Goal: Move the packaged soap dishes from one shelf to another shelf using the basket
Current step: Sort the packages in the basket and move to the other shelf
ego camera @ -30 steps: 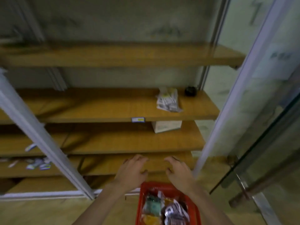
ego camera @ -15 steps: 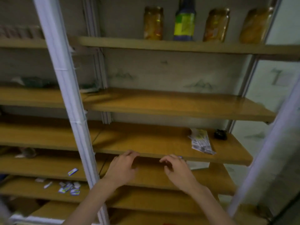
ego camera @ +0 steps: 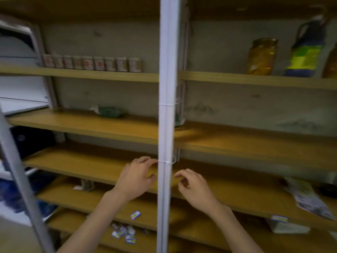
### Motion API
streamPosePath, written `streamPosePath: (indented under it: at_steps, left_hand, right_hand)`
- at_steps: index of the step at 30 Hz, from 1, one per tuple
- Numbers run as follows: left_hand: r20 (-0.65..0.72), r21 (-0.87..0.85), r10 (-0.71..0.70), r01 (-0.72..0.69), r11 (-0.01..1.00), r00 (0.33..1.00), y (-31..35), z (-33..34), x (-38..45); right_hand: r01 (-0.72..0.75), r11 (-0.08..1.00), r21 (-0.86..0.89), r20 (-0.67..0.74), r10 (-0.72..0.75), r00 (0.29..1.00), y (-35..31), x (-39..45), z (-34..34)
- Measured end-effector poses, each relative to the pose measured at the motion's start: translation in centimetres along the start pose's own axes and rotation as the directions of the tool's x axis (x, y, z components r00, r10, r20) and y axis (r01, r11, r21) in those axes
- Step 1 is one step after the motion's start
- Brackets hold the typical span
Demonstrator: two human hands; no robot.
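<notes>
My left hand (ego camera: 135, 177) and my right hand (ego camera: 196, 189) hover in front of the wooden shelves, one on each side of a white upright post (ego camera: 165, 125). Both hold nothing and their fingers hang loosely curled. A green packaged item (ego camera: 108, 111) lies on the upper-middle shelf (ego camera: 73, 123), and part of another shows behind the post. A crinkled clear package (ego camera: 308, 198) lies at the right end of the lower shelf (ego camera: 246, 190). The red basket is out of view.
Small boxes (ego camera: 91, 63) line the top left shelf. Yellow jars (ego camera: 262, 56) and a blue bottle (ego camera: 306, 52) stand at the top right. Price tags (ego camera: 124, 232) lie scattered on the low shelf. A grey slanted post (ego camera: 20, 179) crosses at the left.
My view has swung up and to the left, so the red basket dropped out of sight. Both hands rose with it and stay empty, now flanking the white post.
</notes>
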State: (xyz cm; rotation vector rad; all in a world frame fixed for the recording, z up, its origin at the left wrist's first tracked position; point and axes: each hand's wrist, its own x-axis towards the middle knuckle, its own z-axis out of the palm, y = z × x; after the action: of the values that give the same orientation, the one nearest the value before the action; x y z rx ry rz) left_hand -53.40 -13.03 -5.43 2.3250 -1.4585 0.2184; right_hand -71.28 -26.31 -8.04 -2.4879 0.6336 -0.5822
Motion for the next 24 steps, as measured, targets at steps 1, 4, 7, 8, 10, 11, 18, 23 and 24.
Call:
streamPosePath:
  at_steps: [1, 4, 7, 8, 10, 11, 18, 23, 24]
  left_hand:
    - [-0.019, 0.000, -0.010, 0.010, 1.000, 1.000, -1.7, -0.8, 0.3]
    - [-0.079, -0.041, -0.035, 0.031, 0.999, 0.996, -6.2, -2.6, 1.2]
    - [-0.119, -0.062, -0.037, 0.029, 0.998, 0.992, -9.9, -3.8, 2.8]
    - [-0.133, -0.061, -0.037, 0.029, 0.998, 0.990, -11.1, -4.0, 3.5]
    - [-0.155, -0.059, -0.041, 0.033, 0.998, 0.987, -13.1, -4.4, 5.0]
    - [-0.164, -0.053, -0.044, 0.036, 0.998, 0.985, -14.1, -4.6, 5.9]
    - [-0.153, -0.008, -0.031, 0.031, 1.000, 0.988, -21.2, -5.5, 13.4]
    - [-0.137, -0.087, -0.062, 0.051, 0.995, 0.989, -25.2, -5.3, 17.6]
    - [-0.132, -0.094, -0.069, 0.057, 0.994, 0.989, -26.0, -5.1, 18.2]
  right_hand:
    - [0.018, 1.000, 0.018, -0.005, -0.018, 1.000, -1.2, 1.0, 1.0]
    - [0.069, 0.997, 0.024, 0.040, -0.070, 0.997, -4.3, 4.3, 3.5]
    - [0.123, 0.992, 0.002, 0.058, -0.123, 0.991, -7.1, 8.0, 5.5]
    - [0.134, 0.991, 0.007, 0.055, -0.134, 0.989, -8.0, 9.3, 6.1]
    - [0.149, 0.989, 0.018, 0.035, -0.150, 0.988, -9.4, 12.0, 7.2]
    - [0.153, 0.988, 0.021, 0.018, -0.153, 0.988, -10.1, 13.4, 7.8]
    - [0.157, 0.986, 0.060, -0.136, -0.148, 0.980, -13.1, 22.4, 9.2]
    - [0.123, 0.992, 0.002, -0.190, -0.121, 0.974, -13.3, 27.4, 9.3]
    - [0.112, 0.994, 0.001, -0.195, -0.109, 0.975, -13.2, 28.1, 9.5]
